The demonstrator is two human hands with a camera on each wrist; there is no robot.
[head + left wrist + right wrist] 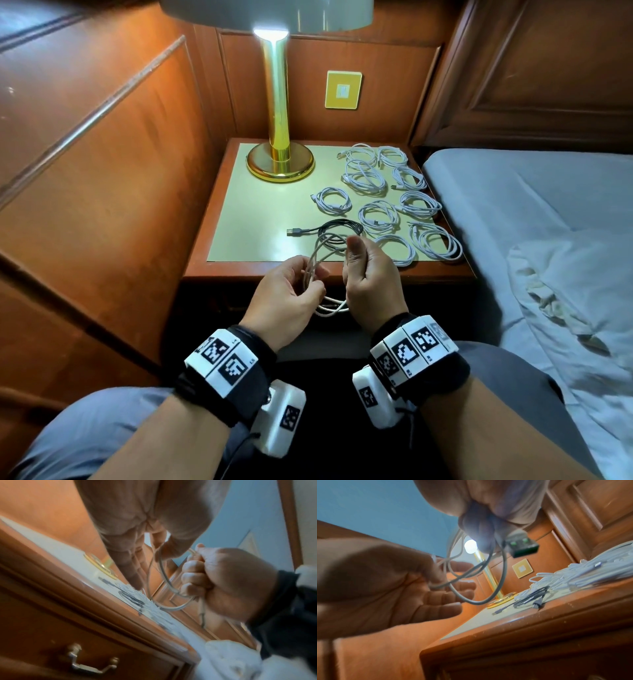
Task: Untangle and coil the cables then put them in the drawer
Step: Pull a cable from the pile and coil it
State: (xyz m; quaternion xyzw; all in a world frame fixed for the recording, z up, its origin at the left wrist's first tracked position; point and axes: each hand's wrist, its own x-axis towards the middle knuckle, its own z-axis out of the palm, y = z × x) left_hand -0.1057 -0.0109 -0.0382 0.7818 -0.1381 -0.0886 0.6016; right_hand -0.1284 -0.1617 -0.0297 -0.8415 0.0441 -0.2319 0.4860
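Head view first: white cable [320, 270] up in the air in front of the nightstand [329, 270], looped between both hands. Left hand [291, 294] at about 7 o'clock of the loop, thumb and fingertips pinched on the gathered strands, other fingers loosely bent. Right hand [368, 274] at 3 o'clock, fist curled round the cable, thumb up. Coiled white cables [394, 192] already laid out from 12 to 3 o'clock on the tabletop, black cable [337, 230] coiled just past the held loop; lamp [279, 161] at 11 o'clock. Left wrist view, blurred: right fist clamped on the cable [164, 573], loop hanging toward 6 o'clock; drawer handle [91, 662] at 7 o'clock, drawer apparently closed. Right wrist view: left palm largely spread, fingers [460, 585] apart with strands crossing them, thumb contact hard to make out here; USB plug [522, 546] sticking out at 1 o'clock from under the right fist. Judged step: winding the last turns of this coil. Best done by keeping each new turn the same width as the loop already made, feeding slack from the right fist without twisting, pinching all strands together at one spot, tucking the plug end alongside. Risk: loosening the left pinch, turns springing apart. Then setting down beside the black coil, clear of its plug.
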